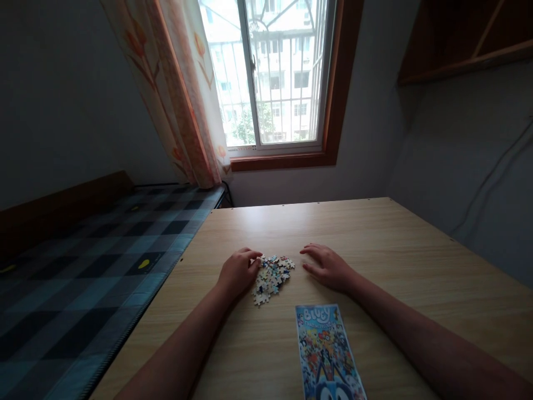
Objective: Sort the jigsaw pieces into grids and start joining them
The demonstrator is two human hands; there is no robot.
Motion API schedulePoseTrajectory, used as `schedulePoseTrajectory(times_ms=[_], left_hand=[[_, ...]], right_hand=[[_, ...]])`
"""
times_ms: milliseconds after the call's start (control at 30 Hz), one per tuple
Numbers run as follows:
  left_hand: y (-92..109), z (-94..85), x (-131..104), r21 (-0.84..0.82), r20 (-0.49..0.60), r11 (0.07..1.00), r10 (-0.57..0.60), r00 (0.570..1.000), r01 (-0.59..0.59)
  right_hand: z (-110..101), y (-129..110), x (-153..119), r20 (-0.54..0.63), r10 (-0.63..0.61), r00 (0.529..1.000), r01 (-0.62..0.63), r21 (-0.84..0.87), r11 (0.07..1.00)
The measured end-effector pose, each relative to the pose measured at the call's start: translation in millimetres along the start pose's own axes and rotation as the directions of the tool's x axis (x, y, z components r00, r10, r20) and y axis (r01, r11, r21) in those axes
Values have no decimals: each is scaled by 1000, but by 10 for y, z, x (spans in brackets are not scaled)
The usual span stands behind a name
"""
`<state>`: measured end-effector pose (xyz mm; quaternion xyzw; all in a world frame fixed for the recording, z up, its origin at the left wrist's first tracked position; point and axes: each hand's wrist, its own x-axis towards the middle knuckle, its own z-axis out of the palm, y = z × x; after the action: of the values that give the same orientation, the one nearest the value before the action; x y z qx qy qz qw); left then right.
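A loose pile of jigsaw puzzle pieces (pixel 272 278) lies on the wooden table, some showing pale backs and others blue printed faces. My left hand (pixel 240 270) rests against the pile's left edge, thumb and fingers loosely bent and slightly apart, with no piece visibly gripped. To the right of the pile, my right hand (pixel 327 265) lies on the table with its fingers spread toward the pieces, not touching them. Nearer to me is a printed Bluey picture sheet or box (pixel 328 350), its lower end cut off by the frame.
The light wooden table (pixel 408 266) reaches toward the wall below a barred window (pixel 287 83). On the left, a bed with a checked cover (pixel 137 261) adjoins the table. An orange-flowered curtain (pixel 175 94) hangs beside the window, and a wooden shelf (pixel 462 69) is at upper right.
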<state>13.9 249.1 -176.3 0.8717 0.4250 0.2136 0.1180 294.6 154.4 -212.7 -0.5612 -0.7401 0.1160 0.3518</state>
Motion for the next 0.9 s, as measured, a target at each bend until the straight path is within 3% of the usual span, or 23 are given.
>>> schedulePoseTrajectory(times_ms=[167, 567, 900], left_hand=[[45, -47, -50, 27, 61, 999, 33, 998, -35], [67, -27, -46, 9, 50, 1000, 17, 999, -17], [168, 45, -76, -89, 42, 992, 95, 995, -91]], right_hand=[[-54, 13, -102, 45, -37, 998, 38, -33, 999], [-91, 23, -183, 83, -93, 992, 99, -75, 992], [-90, -30, -164, 86, -113, 990, 122, -113, 986]])
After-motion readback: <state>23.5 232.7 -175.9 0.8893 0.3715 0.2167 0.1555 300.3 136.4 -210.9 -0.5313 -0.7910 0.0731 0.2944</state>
